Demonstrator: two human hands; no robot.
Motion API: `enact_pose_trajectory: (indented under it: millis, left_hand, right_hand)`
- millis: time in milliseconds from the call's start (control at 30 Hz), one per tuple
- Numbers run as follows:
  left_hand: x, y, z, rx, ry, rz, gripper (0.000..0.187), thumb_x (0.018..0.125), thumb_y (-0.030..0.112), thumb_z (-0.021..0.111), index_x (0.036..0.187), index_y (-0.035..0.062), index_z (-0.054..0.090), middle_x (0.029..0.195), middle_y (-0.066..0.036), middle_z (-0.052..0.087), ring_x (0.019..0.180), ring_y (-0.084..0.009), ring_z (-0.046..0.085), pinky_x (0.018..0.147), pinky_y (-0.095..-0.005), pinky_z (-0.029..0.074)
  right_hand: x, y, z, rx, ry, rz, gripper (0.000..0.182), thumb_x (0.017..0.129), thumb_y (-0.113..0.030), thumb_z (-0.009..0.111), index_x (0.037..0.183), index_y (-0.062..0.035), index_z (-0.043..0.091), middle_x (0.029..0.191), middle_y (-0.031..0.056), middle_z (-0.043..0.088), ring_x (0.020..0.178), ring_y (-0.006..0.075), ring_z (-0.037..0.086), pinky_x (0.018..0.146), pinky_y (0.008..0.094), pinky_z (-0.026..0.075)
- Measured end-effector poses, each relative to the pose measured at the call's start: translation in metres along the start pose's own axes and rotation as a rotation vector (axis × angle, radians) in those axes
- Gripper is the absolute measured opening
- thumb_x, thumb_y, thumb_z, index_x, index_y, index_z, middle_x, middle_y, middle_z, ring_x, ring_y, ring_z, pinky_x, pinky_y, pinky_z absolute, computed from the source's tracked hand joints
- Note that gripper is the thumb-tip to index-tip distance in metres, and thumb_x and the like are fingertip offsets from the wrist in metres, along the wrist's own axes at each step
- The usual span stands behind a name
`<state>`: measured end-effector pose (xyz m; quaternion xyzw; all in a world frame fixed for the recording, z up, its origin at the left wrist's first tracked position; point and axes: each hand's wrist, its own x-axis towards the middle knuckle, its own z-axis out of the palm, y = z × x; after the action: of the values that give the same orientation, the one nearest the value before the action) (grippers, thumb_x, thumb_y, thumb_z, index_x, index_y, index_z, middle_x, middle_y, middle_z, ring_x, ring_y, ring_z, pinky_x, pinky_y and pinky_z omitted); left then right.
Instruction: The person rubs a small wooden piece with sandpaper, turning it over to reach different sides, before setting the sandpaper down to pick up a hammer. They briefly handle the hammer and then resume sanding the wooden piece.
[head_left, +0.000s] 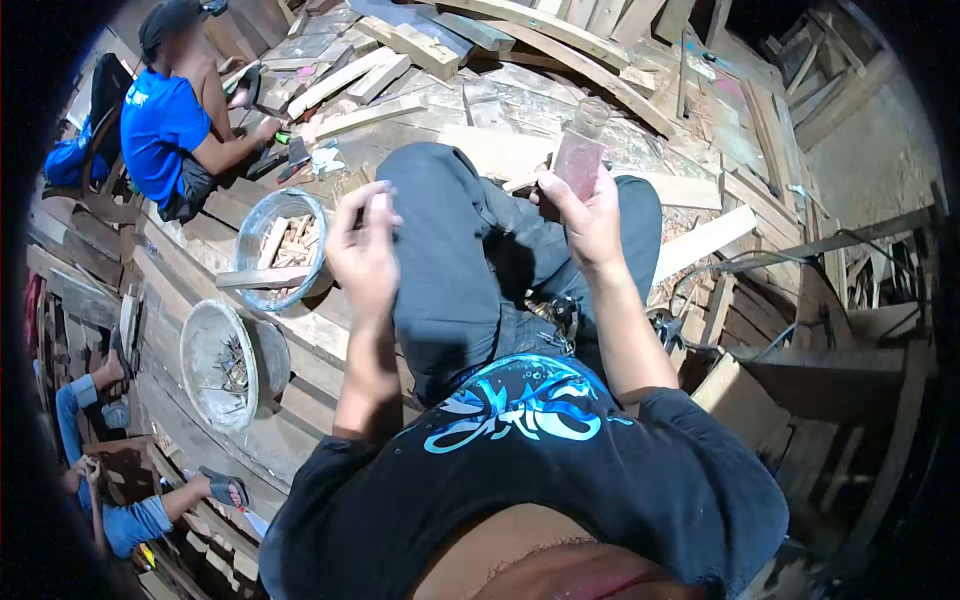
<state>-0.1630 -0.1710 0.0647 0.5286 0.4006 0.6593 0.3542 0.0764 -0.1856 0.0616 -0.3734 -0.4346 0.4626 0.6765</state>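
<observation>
My right hand (585,215) is closed on a flat reddish-brown rectangular piece (578,165), held upright above my right knee. Its material is hard to make out, and its upper end looks pale against the floor behind. A small wooden stick (520,183) shows beside those fingers. My left hand (362,245) is raised beside my left knee, slightly blurred, with its fingers partly bent and apart and nothing visible in them. Nearest to it is a clear tub (243,245) of small wood pieces, with a wooden slat (265,278) across it.
A grey bucket (190,385) holding thin, nail-like pieces stands at the left. Planks (400,45) and shavings cover the floor ahead. A person in a blue shirt (165,125) sits at upper left; another person's legs (140,520) show at lower left. Wooden framing (840,360) and cables are at right.
</observation>
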Motion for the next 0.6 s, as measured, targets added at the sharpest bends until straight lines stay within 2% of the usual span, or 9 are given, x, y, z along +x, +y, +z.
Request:
enact_pose_trajectory:
  millis: [33,67,133,200,267,300,367,467,600]
  left_hand:
    - [0.002,-0.009,-0.011,0.001,0.102,-0.008,0.014,0.096,0.008,0.057,0.104,-0.0006,0.066,0.095,-0.006,0.067,0.072,-0.0068,0.056,0.064,-0.0195,0.045]
    - [0.005,-0.024,-0.025,0.131,0.153,0.032,0.019,0.098,0.015,0.056,0.104,-0.0011,0.065,0.094,-0.007,0.067,0.07,-0.007,0.055,0.063,-0.0205,0.045]
    - [0.004,-0.077,-0.059,0.236,0.134,-0.069,0.025,0.099,0.02,0.054,0.107,0.0003,0.066,0.094,-0.008,0.067,0.072,-0.0071,0.056,0.065,-0.0223,0.046]
    - [-0.016,-0.127,-0.089,0.188,0.058,-0.418,0.027,0.1,0.025,0.052,0.102,0.0024,0.066,0.09,-0.006,0.066,0.072,-0.0079,0.058,0.066,-0.0248,0.047]
    - [-0.054,-0.135,-0.091,-0.123,-0.07,-0.785,0.029,0.099,0.03,0.052,0.091,0.0047,0.065,0.085,-0.003,0.066,0.069,-0.0122,0.058,0.065,-0.0294,0.047]
    - [-0.073,-0.138,-0.093,-0.251,-0.123,-0.92,0.029,0.099,0.03,0.052,0.092,0.0047,0.065,0.086,-0.003,0.066,0.07,-0.0123,0.058,0.065,-0.0295,0.047]
    - [-0.107,-0.14,-0.097,-0.4,-0.161,-1.065,0.028,0.098,0.03,0.053,0.093,0.0045,0.065,0.087,-0.003,0.066,0.071,-0.0126,0.059,0.066,-0.0296,0.047]
    - [-0.144,-0.136,-0.113,-0.451,-0.16,-1.16,0.028,0.098,0.029,0.053,0.094,0.0044,0.065,0.088,-0.003,0.065,0.073,-0.0129,0.059,0.068,-0.0297,0.047]
    - [-0.157,-0.132,-0.121,-0.412,-0.163,-1.185,0.027,0.098,0.028,0.053,0.095,0.0042,0.064,0.089,-0.004,0.065,0.075,-0.0134,0.059,0.069,-0.03,0.047]
  right_hand:
    - [0.0,-0.003,-0.002,-0.002,0.007,-0.007,0.034,0.087,-0.013,0.073,0.112,-0.0006,0.053,0.095,0.0052,0.064,0.079,0.0115,0.064,0.071,0.0267,0.057]
    - [-0.001,-0.006,-0.004,-0.003,0.012,-0.012,0.034,0.086,-0.014,0.073,0.112,-0.0007,0.054,0.095,0.0051,0.064,0.079,0.0112,0.064,0.071,0.0264,0.056]
    - [-0.003,-0.011,-0.005,0.01,0.028,-0.041,0.033,0.086,-0.013,0.073,0.111,-0.001,0.055,0.095,0.005,0.065,0.078,0.0111,0.064,0.071,0.0257,0.055]
    - [-0.007,-0.015,-0.009,0.014,0.051,-0.071,0.032,0.087,-0.012,0.073,0.11,-0.0009,0.055,0.095,0.0051,0.065,0.078,0.0112,0.064,0.072,0.0255,0.054]
    - [-0.01,-0.017,-0.016,-0.009,0.098,-0.086,0.031,0.087,-0.011,0.072,0.11,-0.0008,0.055,0.094,0.005,0.065,0.078,0.0112,0.064,0.071,0.0257,0.054]
    - [-0.012,-0.019,-0.02,-0.026,0.115,-0.087,0.03,0.087,-0.011,0.072,0.11,-0.0007,0.055,0.094,0.0049,0.065,0.078,0.0115,0.064,0.071,0.0258,0.054]
    - [-0.015,-0.024,-0.033,-0.06,0.137,-0.111,0.029,0.087,-0.01,0.071,0.11,-0.0006,0.055,0.093,0.0049,0.065,0.077,0.012,0.063,0.071,0.0267,0.054]
    - [-0.025,-0.044,-0.043,-0.035,0.203,-0.107,0.027,0.088,-0.008,0.068,0.11,-0.0012,0.054,0.091,0.005,0.064,0.076,0.0135,0.063,0.07,0.0284,0.052]
    - [-0.028,-0.071,-0.087,-0.105,0.365,-0.289,0.029,0.087,-0.004,0.061,0.115,-0.003,0.051,0.094,0.0087,0.063,0.081,0.0184,0.064,0.071,0.0293,0.051]
